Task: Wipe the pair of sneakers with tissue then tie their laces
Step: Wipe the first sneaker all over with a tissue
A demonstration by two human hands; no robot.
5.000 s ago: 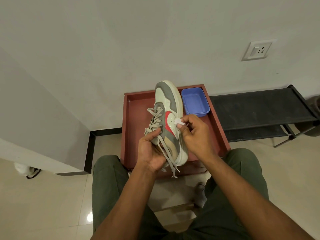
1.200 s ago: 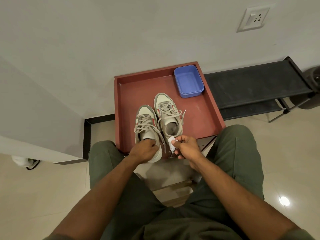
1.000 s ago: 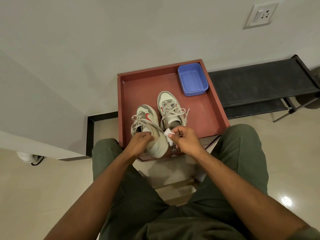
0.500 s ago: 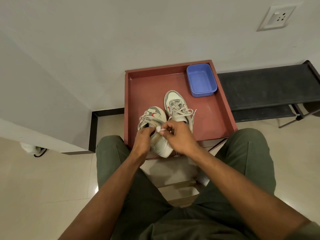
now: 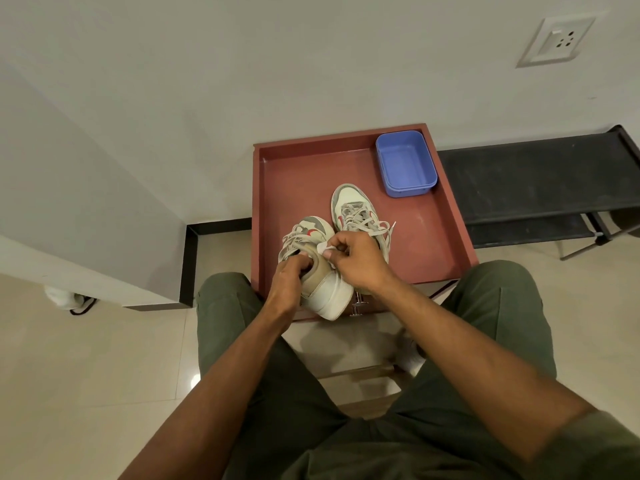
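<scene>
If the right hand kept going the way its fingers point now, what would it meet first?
The right hand, pinching the tissue, points left toward the tilted left sneaker. It would likely meet that sneaker's side first, then the left hand gripping its heel. Depth is unclear.

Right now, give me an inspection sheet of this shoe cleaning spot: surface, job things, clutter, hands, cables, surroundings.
Surface: reddish-brown rimmed tray table, scuffed.
Job's things: grey-and-cream left sneaker with red logo, tipped on its side, heel over the near edge; matching right sneaker upright beside it, laces loose; small white tissue at the left sneaker's collar.
Clutter: blue plastic rectangular tub in the far right corner, contents nothing seen.
Hands: left hand grips the tipped sneaker's collar; right hand pinches the tissue.
Cables: dark loop on the floor at left, unclear what it is.
Surroundings: white wall socket; black low rack on the right; pale tiled floor.
</scene>
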